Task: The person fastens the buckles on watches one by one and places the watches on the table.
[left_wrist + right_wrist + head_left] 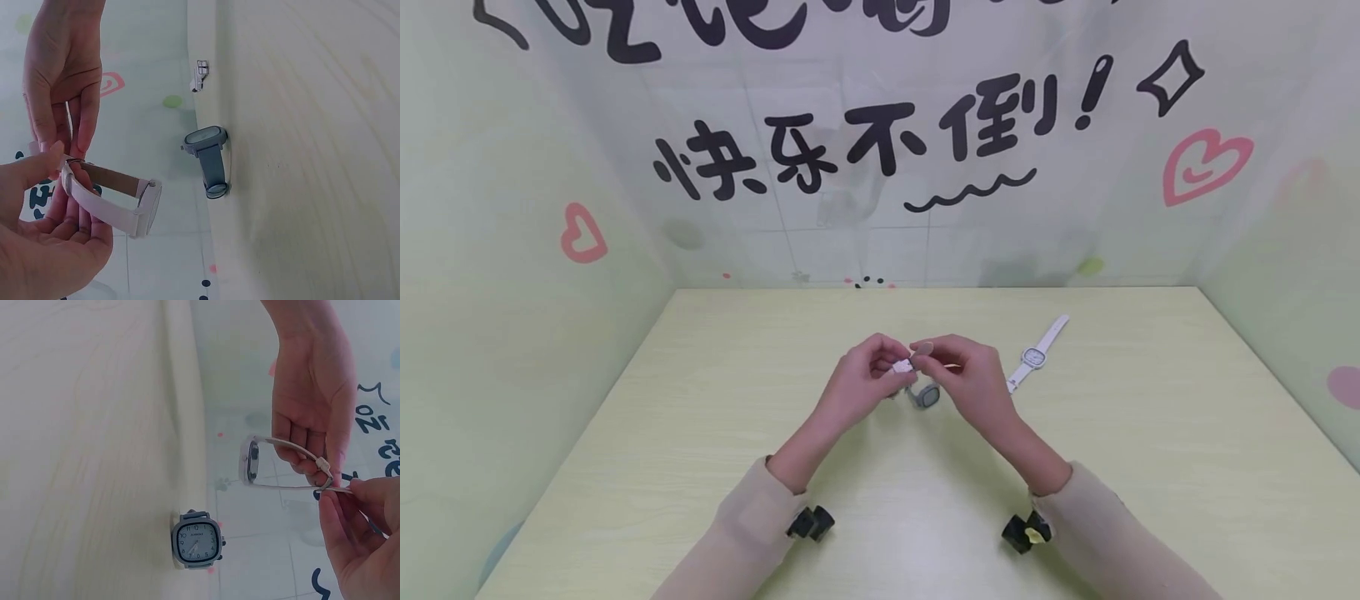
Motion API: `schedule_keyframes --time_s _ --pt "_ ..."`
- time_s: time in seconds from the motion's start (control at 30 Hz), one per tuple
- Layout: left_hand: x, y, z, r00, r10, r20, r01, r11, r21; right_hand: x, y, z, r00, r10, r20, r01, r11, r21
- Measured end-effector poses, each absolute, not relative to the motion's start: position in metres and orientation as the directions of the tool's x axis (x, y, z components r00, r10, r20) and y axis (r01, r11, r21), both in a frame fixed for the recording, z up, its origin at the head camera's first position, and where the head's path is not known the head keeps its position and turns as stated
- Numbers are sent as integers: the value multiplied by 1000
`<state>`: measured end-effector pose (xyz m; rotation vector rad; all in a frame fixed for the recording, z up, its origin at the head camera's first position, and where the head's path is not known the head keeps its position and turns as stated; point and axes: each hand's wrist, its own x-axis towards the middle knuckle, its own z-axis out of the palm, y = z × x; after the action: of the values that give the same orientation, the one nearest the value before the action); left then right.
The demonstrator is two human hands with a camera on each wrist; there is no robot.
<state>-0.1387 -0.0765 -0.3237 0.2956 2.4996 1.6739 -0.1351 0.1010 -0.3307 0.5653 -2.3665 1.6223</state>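
Between my hands, a white wristwatch [103, 206] is lifted off the table, its strap closed into a loop through the buckle [326, 481]. My left hand [859, 375] holds the strap near the buckle, fingers curled under the band. With thumb and fingers, my right hand [972, 375] pinches the strap's free end [340, 489] where it comes out past the buckle. The watch case [251, 461] hangs at the loop's far side. Below the hands, a grey-blue wristwatch [197, 540] rests on the table, its strap forming a loop.
Another white wristwatch [1033, 358] lies stretched out on the pale wooden table [700, 467], just right of my right hand. Printed sheets [865, 242] stand behind the table and along both sides. Small black devices [811, 523] sit at the cuffs.
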Motion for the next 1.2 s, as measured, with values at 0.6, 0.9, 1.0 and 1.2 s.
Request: schedule_keyframes --time_s 0.6,0.9,1.0,1.2 --pt "-141 -88 -322 -946 312 84 197 350 916 -136 107 -326 -913 -196 359 -397 218 -892" --pt "-140 -85 -322 -926 358 121 234 291 928 -134 107 -330 -833 -170 527 -553 219 -804" --pt "-140 -84 -321 -922 370 116 218 249 944 -134 107 -330 -806 -173 566 -592 218 -776" --pt "-139 -84 -321 -928 362 88 168 196 966 -135 107 -333 -769 -178 614 -639 232 -733"
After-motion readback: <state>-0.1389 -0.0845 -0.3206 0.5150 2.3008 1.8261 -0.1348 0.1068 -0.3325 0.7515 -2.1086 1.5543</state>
